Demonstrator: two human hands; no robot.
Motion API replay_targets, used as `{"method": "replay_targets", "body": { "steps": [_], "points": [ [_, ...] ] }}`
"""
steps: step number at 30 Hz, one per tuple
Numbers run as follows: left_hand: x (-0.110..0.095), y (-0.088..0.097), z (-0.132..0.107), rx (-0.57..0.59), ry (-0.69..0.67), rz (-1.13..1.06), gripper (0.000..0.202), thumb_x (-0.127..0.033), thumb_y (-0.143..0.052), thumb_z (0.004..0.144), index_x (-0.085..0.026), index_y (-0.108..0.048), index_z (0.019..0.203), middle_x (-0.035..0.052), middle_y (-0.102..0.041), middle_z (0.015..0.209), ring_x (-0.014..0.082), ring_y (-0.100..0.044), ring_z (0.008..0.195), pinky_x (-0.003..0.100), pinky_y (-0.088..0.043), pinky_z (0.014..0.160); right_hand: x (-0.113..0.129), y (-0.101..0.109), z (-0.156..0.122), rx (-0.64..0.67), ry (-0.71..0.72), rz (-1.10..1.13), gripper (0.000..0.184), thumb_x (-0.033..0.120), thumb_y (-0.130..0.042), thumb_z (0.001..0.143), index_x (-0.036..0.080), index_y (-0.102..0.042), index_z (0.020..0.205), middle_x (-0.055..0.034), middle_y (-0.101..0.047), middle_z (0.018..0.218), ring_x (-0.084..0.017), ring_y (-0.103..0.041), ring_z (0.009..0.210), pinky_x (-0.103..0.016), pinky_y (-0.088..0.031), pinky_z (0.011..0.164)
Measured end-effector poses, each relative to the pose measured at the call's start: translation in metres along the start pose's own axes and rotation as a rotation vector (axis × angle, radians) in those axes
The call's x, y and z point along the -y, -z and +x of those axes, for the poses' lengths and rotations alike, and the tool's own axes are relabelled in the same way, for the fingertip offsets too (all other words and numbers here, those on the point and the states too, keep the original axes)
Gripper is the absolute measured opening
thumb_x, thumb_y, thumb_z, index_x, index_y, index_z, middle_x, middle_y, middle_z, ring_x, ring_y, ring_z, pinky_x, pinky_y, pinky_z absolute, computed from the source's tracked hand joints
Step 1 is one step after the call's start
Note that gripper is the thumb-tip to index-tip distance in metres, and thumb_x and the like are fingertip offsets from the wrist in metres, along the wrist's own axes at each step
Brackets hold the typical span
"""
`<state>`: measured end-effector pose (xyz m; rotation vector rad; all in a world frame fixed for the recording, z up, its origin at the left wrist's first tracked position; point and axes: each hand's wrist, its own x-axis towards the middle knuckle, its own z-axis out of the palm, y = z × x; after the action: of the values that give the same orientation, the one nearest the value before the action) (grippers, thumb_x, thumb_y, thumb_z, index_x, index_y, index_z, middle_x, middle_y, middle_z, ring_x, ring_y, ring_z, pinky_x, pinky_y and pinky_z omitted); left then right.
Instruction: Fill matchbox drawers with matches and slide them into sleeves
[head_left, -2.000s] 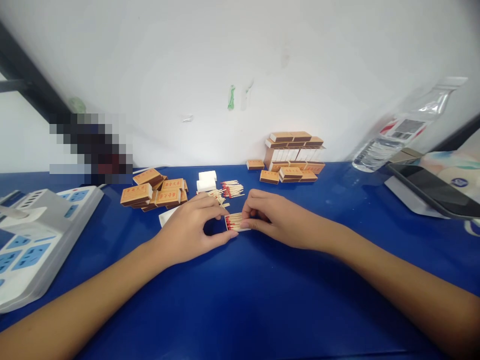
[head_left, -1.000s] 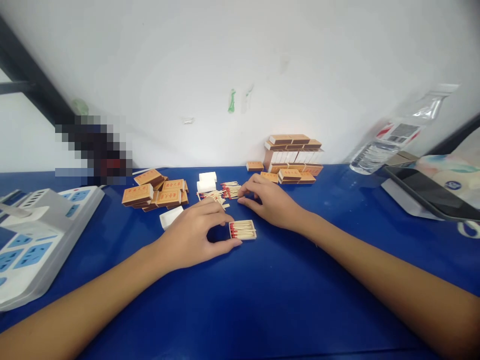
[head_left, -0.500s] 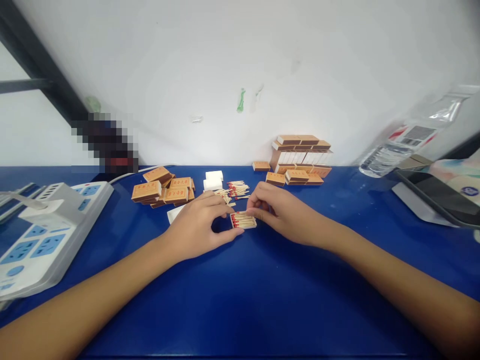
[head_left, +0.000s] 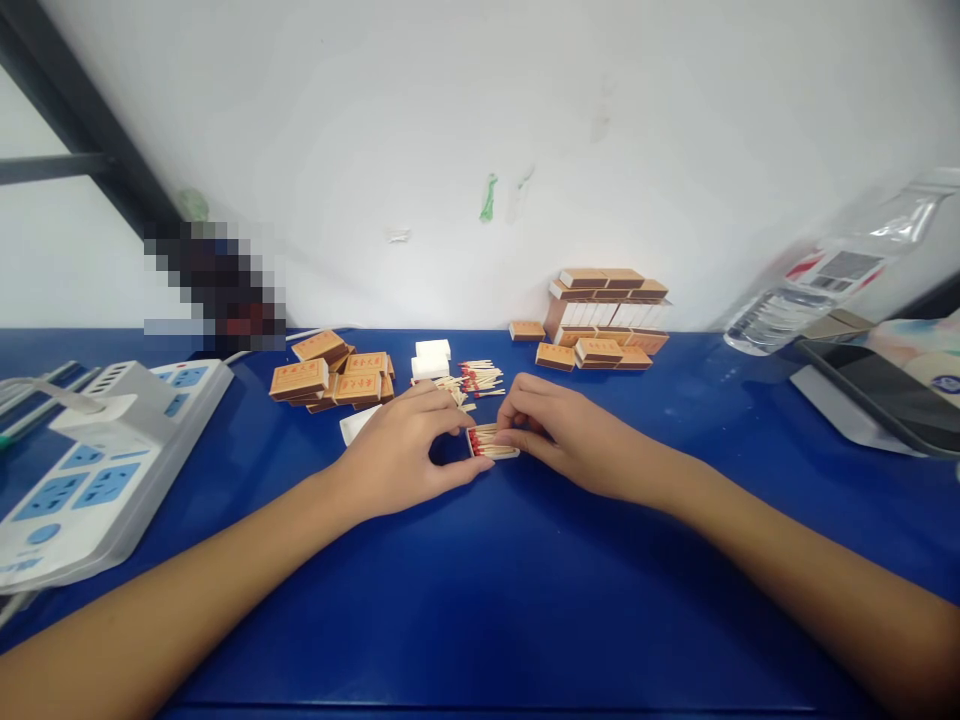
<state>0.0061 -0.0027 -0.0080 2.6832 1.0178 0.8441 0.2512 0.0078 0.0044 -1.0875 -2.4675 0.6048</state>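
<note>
A small open matchbox tray (head_left: 489,442) filled with red-tipped matches lies on the blue table (head_left: 480,600). My left hand (head_left: 397,455) curls round the tray's left end, thumb and forefinger pinching it. My right hand (head_left: 566,430) rests over the tray's right side, its fingertips pressed on the matches in it. Just behind lies a loose heap of matches (head_left: 469,380). Two white inner trays (head_left: 431,358) sit beside the heap, and another white tray (head_left: 356,425) peeks out behind my left hand.
A pile of brown matchbox sleeves (head_left: 330,375) lies at the back left. A neat stack of matchboxes (head_left: 604,315) stands against the white wall. A white power strip (head_left: 97,455) fills the left edge. A plastic bottle (head_left: 832,280) and a dark phone (head_left: 877,395) lie on the right.
My right hand went back to the loose matches, then returned to the tray and now presses on its matches. My left hand stayed on the tray. The camera shifted slightly.
</note>
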Motion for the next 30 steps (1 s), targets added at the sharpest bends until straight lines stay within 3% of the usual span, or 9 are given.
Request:
{"method": "replay_targets", "body": {
  "steps": [9, 13, 16, 20, 25, 30],
  "points": [
    [0.001, 0.000, 0.000, 0.005, -0.024, -0.021, 0.026, -0.041, -0.078, 0.090, -0.018, -0.075, 0.102, 0.0047, -0.074, 0.092, 0.0223, -0.067, 0.091, 0.043, -0.053, 0.094, -0.002, 0.001, 0.000, -0.079, 0.057, 0.006, 0.013, 0.028, -0.066, 0.099, 0.021, -0.066, 0.089, -0.0015, -0.057, 0.091, -0.014, -0.053, 0.074, -0.030, -0.043, 0.066],
    [0.001, 0.000, 0.000, -0.010, -0.045, -0.011, 0.028, -0.044, -0.077, 0.091, -0.017, -0.076, 0.100, 0.0049, -0.073, 0.090, 0.0219, -0.066, 0.088, 0.044, -0.053, 0.094, -0.018, -0.001, 0.009, -0.271, 0.109, -0.022, 0.007, 0.025, -0.068, 0.098, 0.021, -0.068, 0.092, -0.0005, -0.057, 0.083, -0.015, -0.051, 0.069, -0.031, -0.043, 0.065],
    [0.000, 0.000, -0.001, 0.006, -0.067, -0.018, 0.028, -0.045, -0.075, 0.092, -0.017, -0.076, 0.099, 0.0058, -0.072, 0.090, 0.0220, -0.065, 0.088, 0.042, -0.054, 0.090, -0.033, -0.006, 0.017, -0.351, 0.124, -0.104, 0.005, 0.024, -0.068, 0.097, 0.020, -0.070, 0.100, -0.0033, -0.060, 0.090, -0.018, -0.056, 0.077, -0.034, -0.046, 0.073],
    [-0.001, -0.002, -0.002, 0.028, -0.048, -0.025, 0.031, -0.047, -0.074, 0.092, -0.018, -0.077, 0.102, 0.0066, -0.071, 0.089, 0.0234, -0.065, 0.089, 0.041, -0.054, 0.086, -0.041, -0.012, 0.025, -0.290, 0.128, -0.141, 0.008, 0.024, -0.068, 0.097, 0.020, -0.071, 0.104, -0.0070, -0.062, 0.099, -0.023, -0.060, 0.091, -0.037, -0.048, 0.081],
    [-0.001, -0.003, -0.002, 0.028, -0.041, -0.007, 0.031, -0.047, -0.075, 0.091, -0.019, -0.077, 0.102, 0.0061, -0.070, 0.088, 0.0234, -0.064, 0.089, 0.042, -0.053, 0.087, -0.038, -0.012, 0.028, -0.197, 0.029, -0.121, 0.011, 0.026, -0.063, 0.099, 0.020, -0.064, 0.090, -0.0059, -0.060, 0.093, -0.022, -0.058, 0.088, -0.036, -0.047, 0.078],
    [-0.002, 0.000, 0.000, 0.006, -0.010, -0.007, 0.027, -0.043, -0.077, 0.090, -0.018, -0.076, 0.100, 0.0050, -0.072, 0.091, 0.0222, -0.065, 0.089, 0.043, -0.052, 0.092, -0.035, -0.004, 0.021, -0.125, -0.028, -0.129, 0.016, 0.029, -0.057, 0.102, 0.020, -0.060, 0.089, -0.0065, -0.058, 0.094, -0.023, -0.057, 0.089, -0.038, -0.045, 0.080]
  ]
}}
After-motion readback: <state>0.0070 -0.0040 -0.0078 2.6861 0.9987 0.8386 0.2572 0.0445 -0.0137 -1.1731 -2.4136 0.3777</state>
